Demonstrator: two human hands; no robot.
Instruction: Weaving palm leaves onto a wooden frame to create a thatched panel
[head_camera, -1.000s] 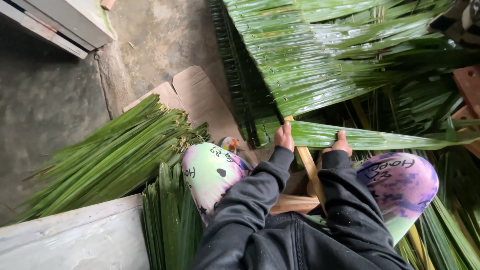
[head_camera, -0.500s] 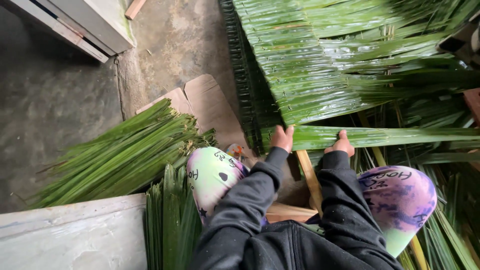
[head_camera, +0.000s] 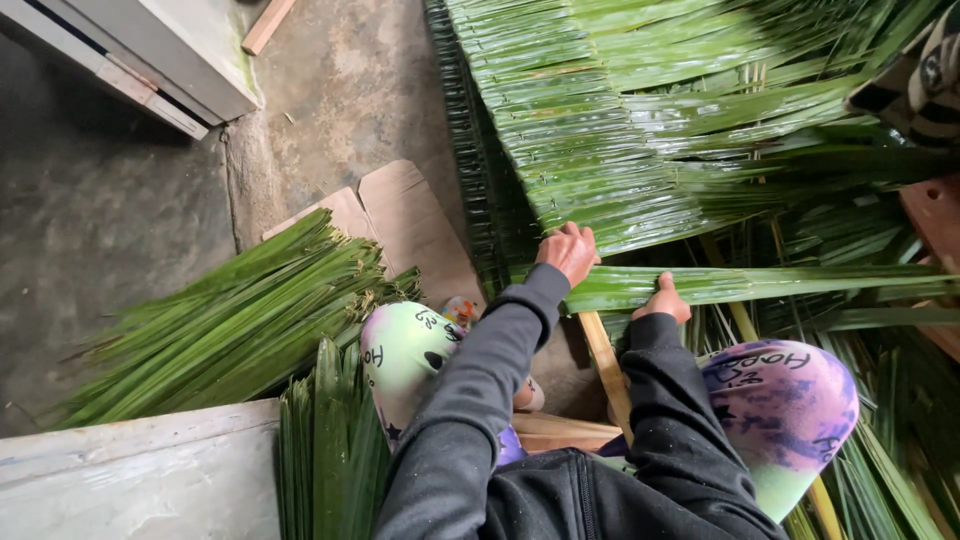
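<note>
The palm leaf (head_camera: 760, 284) lies across the wooden slat (head_camera: 603, 352), just under the mat of woven leaves (head_camera: 600, 130) at twelve o'clock; your left hand (head_camera: 568, 252) clenches its folded end and your right hand (head_camera: 664, 300) pinches it just beside. You look mid-fold, so next comes pressing it snug against the mat's edge. Open room is only at nine o'clock, by the cardboard (head_camera: 405, 215) and leaf bundle (head_camera: 235, 320).

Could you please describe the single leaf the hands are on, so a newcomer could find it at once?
Start at the big woven leaf panel at top right. Just below its lower edge, one long folded green leaf runs sideways. Unlike the stitched leaves above, it lies loose, pressed by the left hand and right hand.
</note>
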